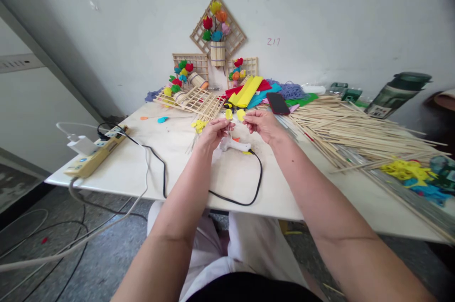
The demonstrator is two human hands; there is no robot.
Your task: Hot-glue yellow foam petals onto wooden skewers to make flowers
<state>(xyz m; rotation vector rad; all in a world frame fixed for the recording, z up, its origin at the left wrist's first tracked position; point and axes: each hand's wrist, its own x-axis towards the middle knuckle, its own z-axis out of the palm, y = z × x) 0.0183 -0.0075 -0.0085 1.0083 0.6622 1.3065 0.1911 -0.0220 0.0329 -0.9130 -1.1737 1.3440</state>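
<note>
My left hand [214, 134] is closed around a thin stem topped by a yellow paper-like piece [229, 114]. Just to its right, my right hand [262, 124] pinches a round yellow petal [241, 114]. The two yellow pieces are close together but apart. Below my hands lies a white glue gun [236, 144] with a black cord, partly behind my left fingers. Several cut yellow petals [199, 125] are piled to the left of my left hand. An orange scrap peeks out by the glue gun.
Wooden lattice panels with colourful flowers [217, 32] lean at the back. Folded yellow crepe paper [247, 92], a phone [277, 103] and many wooden sticks [341, 124] lie beyond and right. A dark bottle [398, 95] stands far right; a power strip [97, 155] sits left.
</note>
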